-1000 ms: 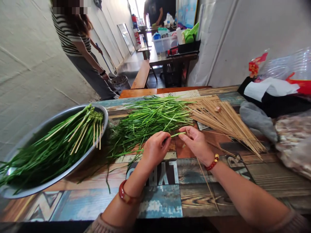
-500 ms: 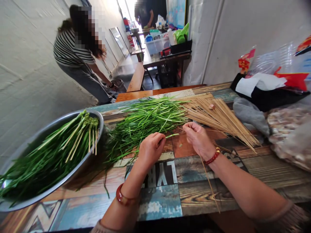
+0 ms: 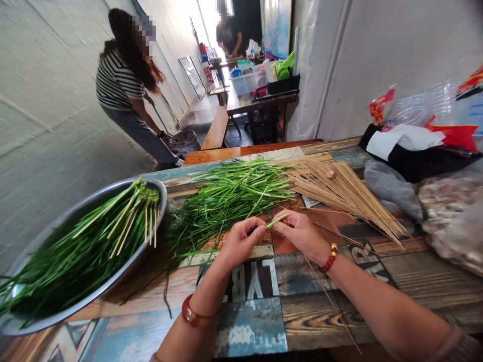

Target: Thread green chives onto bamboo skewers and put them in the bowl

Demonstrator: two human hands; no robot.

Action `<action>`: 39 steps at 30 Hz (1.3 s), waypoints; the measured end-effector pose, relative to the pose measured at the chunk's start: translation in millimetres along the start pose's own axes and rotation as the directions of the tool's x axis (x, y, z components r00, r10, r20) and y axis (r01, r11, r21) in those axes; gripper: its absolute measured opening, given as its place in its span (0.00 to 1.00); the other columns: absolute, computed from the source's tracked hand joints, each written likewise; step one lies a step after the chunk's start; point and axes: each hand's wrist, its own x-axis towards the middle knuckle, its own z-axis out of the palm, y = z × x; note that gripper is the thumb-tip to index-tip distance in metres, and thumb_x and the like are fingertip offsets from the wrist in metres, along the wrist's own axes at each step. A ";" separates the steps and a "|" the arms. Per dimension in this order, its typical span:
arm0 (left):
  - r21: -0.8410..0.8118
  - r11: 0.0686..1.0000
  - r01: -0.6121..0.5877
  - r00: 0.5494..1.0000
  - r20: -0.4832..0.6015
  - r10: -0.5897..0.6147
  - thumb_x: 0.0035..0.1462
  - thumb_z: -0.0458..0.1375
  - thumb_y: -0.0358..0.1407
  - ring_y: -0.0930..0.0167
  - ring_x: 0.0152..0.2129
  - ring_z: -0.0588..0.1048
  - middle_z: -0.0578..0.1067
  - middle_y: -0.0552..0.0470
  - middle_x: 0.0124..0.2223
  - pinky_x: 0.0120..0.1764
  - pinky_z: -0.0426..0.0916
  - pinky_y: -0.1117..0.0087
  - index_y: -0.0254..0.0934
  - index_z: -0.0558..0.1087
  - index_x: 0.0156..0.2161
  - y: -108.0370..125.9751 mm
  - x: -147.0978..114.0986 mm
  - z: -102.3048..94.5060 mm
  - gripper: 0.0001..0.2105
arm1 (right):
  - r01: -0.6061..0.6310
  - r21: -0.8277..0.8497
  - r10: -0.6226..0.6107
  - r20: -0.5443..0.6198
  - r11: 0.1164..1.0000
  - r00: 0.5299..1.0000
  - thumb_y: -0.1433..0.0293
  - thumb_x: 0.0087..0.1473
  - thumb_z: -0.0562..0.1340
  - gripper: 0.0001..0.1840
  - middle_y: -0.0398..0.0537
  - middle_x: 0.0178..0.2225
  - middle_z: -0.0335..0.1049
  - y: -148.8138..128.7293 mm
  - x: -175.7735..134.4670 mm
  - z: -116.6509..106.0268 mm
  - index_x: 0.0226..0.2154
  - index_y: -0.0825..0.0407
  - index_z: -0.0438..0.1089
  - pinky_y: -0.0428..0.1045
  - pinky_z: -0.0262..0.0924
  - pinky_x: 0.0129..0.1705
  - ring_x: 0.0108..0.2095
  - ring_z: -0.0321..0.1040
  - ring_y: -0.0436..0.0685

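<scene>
My left hand (image 3: 241, 244) pinches a green chive stalk (image 3: 276, 220) whose pale end points up and to the right. Close beside it, my right hand (image 3: 302, 235) is closed on a thin bamboo skewer (image 3: 332, 300), which trails from under the palm toward the table's near edge. The stalk's end meets the right fingertips; the skewer's tip is hidden there. Just beyond my hands lies a loose heap of chives (image 3: 237, 193). To its right, many bamboo skewers (image 3: 350, 198) lie fanned out, with a small pinkish piece (image 3: 331, 174) on top.
At left stands a metal basin (image 3: 165, 201) with chives and skewered bundles (image 3: 145, 201). Plastic bags (image 3: 453, 211) and a grey cloth-like bundle (image 3: 392, 188) lie at right. Beyond the table (image 3: 313, 301), a person in a striped top (image 3: 121, 75) bends by a bin (image 3: 184, 139); another stands farther back.
My hands have come closer together, and the chive stalk's end now reaches my right fingertips. The view has shifted slightly. The person in stripes has straightened a little.
</scene>
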 end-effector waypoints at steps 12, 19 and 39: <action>0.118 0.991 -0.070 0.974 -0.205 0.094 0.59 0.55 0.39 0.69 0.34 0.73 0.78 0.47 0.37 0.40 0.66 0.69 0.34 0.77 0.38 -12.0 2.9 -3.8 0.12 | 0.120 -0.383 -0.089 0.098 0.916 0.991 0.59 0.58 0.55 0.19 0.41 0.21 0.60 0.7 -0.4 -5.7 0.24 0.53 0.69 0.46 0.50 0.27 0.24 0.56 0.49; 0.269 0.954 -0.131 0.953 -0.232 0.196 0.58 0.56 0.35 0.73 0.28 0.69 0.72 0.51 0.30 0.33 0.62 0.73 0.34 0.73 0.31 -14.6 4.3 -2.1 0.08 | -0.044 -0.161 0.059 0.090 0.986 0.994 0.63 0.59 0.52 0.19 0.35 0.19 0.54 -3.8 -5.3 -0.9 0.47 0.56 0.66 0.45 0.47 0.23 0.19 0.51 0.47; -0.166 0.986 0.036 0.977 -0.203 -0.070 0.55 0.59 0.41 0.77 0.19 0.64 0.67 0.57 0.23 0.23 0.58 0.76 0.33 0.71 0.31 -14.1 4.4 8.8 0.11 | -0.259 0.004 0.257 0.093 0.966 0.962 0.62 0.52 0.61 0.23 0.41 0.26 0.67 -8.8 -13.4 2.9 0.49 0.56 0.67 0.43 0.49 0.17 0.18 0.58 0.45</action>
